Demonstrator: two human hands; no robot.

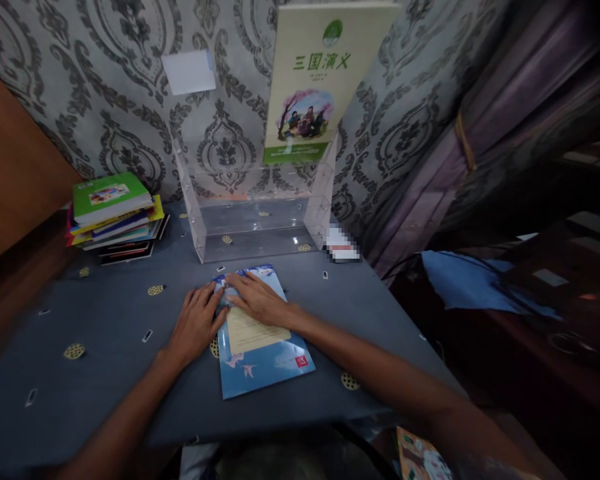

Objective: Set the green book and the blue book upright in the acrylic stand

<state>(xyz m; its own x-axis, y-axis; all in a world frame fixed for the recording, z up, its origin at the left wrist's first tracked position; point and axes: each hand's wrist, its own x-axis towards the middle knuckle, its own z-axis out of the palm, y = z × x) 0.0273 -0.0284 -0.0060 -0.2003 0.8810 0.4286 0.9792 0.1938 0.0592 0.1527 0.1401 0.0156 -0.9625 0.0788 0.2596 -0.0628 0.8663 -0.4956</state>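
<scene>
A thin blue book point(263, 363) with a cream panel on its cover lies flat on the grey-blue table point(105, 347) in front of me. My right hand point(257, 300) rests palm down on the book's upper part, fingers spread. Beside it, my left hand point(196, 323) lies flat at the book's left edge, its fingertips touching the upper left corner. Neither hand lifts the book.
A clear acrylic book stand point(260, 220) sits at the back against the patterned wall, with a green-and-cream book point(320, 80) upright in it. A stack of colourful books point(114, 217) lies at the back left. Dark furniture and a blue cloth point(480, 283) are to the right.
</scene>
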